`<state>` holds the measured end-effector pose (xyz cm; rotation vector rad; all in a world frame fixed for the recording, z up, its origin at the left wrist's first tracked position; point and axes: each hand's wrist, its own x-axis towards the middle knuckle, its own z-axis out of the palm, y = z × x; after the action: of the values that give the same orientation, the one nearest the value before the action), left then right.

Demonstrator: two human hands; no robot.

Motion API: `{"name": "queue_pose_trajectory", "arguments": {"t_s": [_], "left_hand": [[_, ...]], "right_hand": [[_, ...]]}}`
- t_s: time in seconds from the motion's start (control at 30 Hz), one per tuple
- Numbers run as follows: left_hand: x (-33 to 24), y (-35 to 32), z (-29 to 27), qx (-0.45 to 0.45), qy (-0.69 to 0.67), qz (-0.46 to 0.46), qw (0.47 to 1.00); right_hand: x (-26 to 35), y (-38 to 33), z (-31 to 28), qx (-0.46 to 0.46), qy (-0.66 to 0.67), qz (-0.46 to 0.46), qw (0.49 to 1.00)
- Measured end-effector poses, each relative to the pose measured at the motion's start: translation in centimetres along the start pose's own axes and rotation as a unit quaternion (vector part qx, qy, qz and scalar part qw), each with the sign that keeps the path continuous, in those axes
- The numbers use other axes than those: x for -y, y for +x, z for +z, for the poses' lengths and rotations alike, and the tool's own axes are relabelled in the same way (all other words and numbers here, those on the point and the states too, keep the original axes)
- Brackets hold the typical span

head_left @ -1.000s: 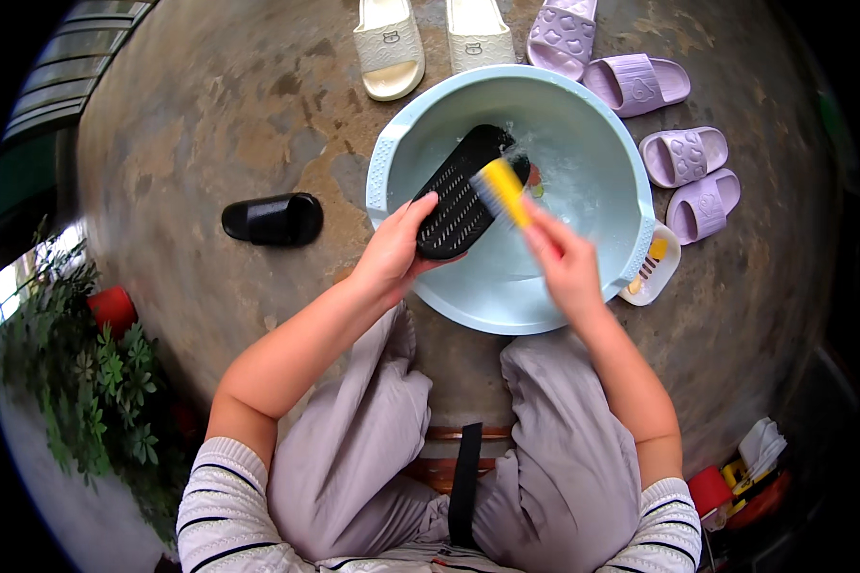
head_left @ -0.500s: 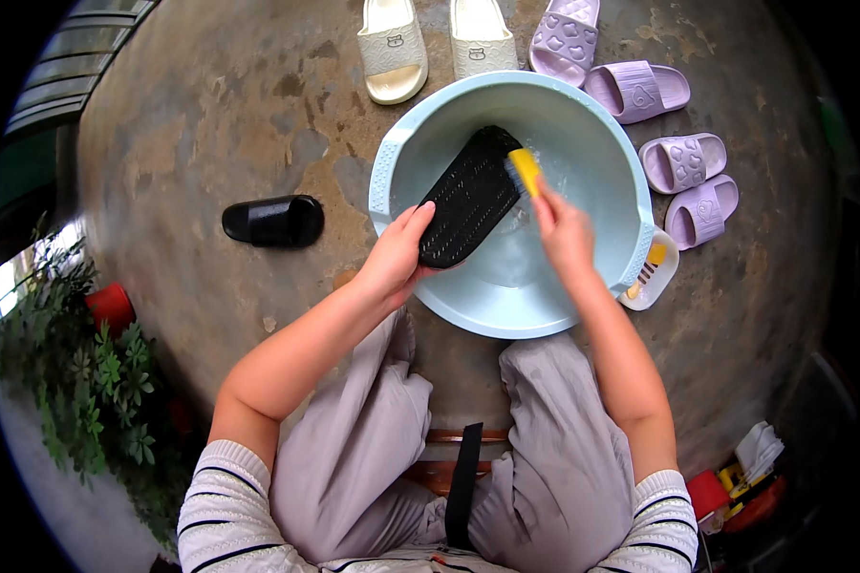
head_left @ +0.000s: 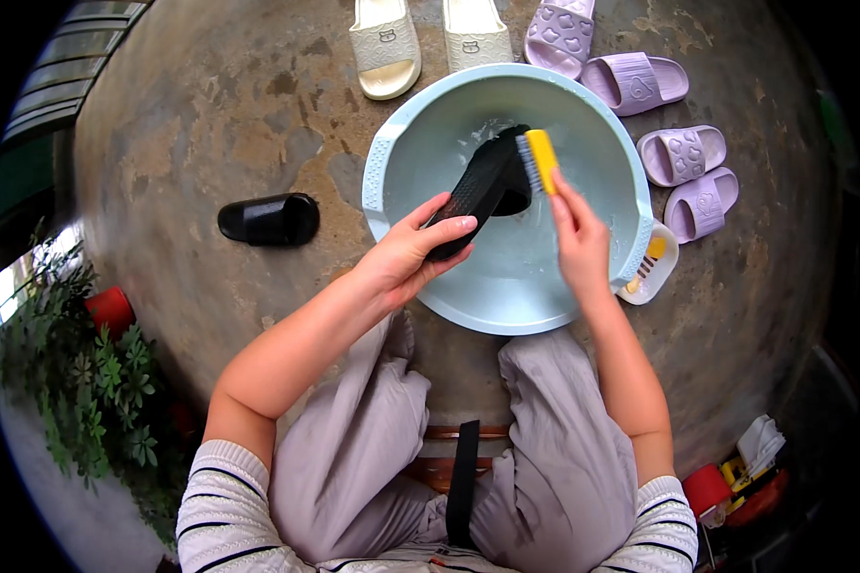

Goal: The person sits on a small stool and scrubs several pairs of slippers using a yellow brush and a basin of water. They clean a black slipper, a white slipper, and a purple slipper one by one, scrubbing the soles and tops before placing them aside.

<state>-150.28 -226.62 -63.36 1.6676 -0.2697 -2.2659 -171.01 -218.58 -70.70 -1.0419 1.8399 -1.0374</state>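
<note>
While we sit over the light blue basin [head_left: 382, 181], our left hand [head_left: 406, 258] grips the near end of a black slipper [head_left: 483, 181], fingers wrapped over its ribbed sole, so that the slipper tilts up out of the water with its far end low in the basin. Our right hand [head_left: 578, 244] is closed around a yellow scrub brush [head_left: 542, 160], whose bristles press against the slipper's right edge.

We judge the slipper light and rubbery, flexible enough to bend under scrubbing, and slick when wet; the firmest hold looks to be where we have it, pinching the heel end across its width with the ridged sole giving some grip.

Just right of the basin, touching its rim, sits a small white soap dish [head_left: 652, 272] with a yellowish piece in it. On the concrete ground [head_left: 210, 115] to the left lies the other black slipper [head_left: 269, 220], well apart from the basin. At the far side stand two cream slippers [head_left: 387, 43] and, to their right, four lilac slippers [head_left: 631, 81]. A leafy green plant [head_left: 86, 382] fills the near left.
</note>
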Motion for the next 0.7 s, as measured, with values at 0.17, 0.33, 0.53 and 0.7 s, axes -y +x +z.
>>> {"name": "queue_pose_trajectory", "arguments": {"t_s": [0.17,0.33,0.53,0.7], "left_hand": [[-0.4,1.0,-2.0,0.026,0.068,-0.033,0.997],[-0.7,3.4,-2.4,0.042,0.188,-0.079,0.978],[-0.4,4.3,-2.4,0.063,0.291,0.012,0.955],[-0.6,1.6,-2.9,0.001,0.436,0.181,0.882]], "right_hand": [[4.2,-2.3,-0.1,0.123,-0.014,-0.160,0.979],[1.7,2.0,0.5,0.065,-0.084,-0.184,0.977],[-1.7,4.2,-1.2,-0.041,-0.241,-0.143,0.959],[2.9,0.4,-0.6,0.070,-0.180,-0.208,0.959]]}}
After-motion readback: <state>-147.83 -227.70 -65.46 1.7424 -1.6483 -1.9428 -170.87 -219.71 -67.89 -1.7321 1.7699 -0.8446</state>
